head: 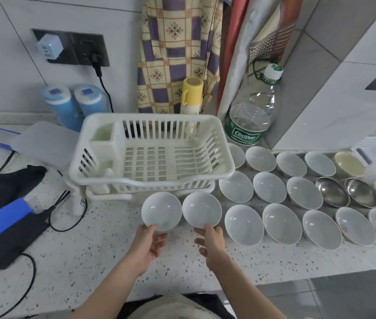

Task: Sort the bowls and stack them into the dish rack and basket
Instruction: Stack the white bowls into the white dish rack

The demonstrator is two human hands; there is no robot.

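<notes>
Head view: water bottle (250,116) label reads "Cestbon"; unreadable below.

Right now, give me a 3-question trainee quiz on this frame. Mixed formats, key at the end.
1. True or false: the dish rack already holds bowls.
2. Multiple choice: the two metal bowls sit in which row of the bowls to the right of the rack? A) far row B) middle row C) near row
3. Short answer: what does each hand touch?

Key
1. False. The rack's compartments show no bowls.
2. B. They lie in the middle row, toward the right end.
3. The left hand touches the near rim of the left white bowl; the right hand touches the near rim of the right white bowl. Both bowls sit just in front of the rack.
</notes>
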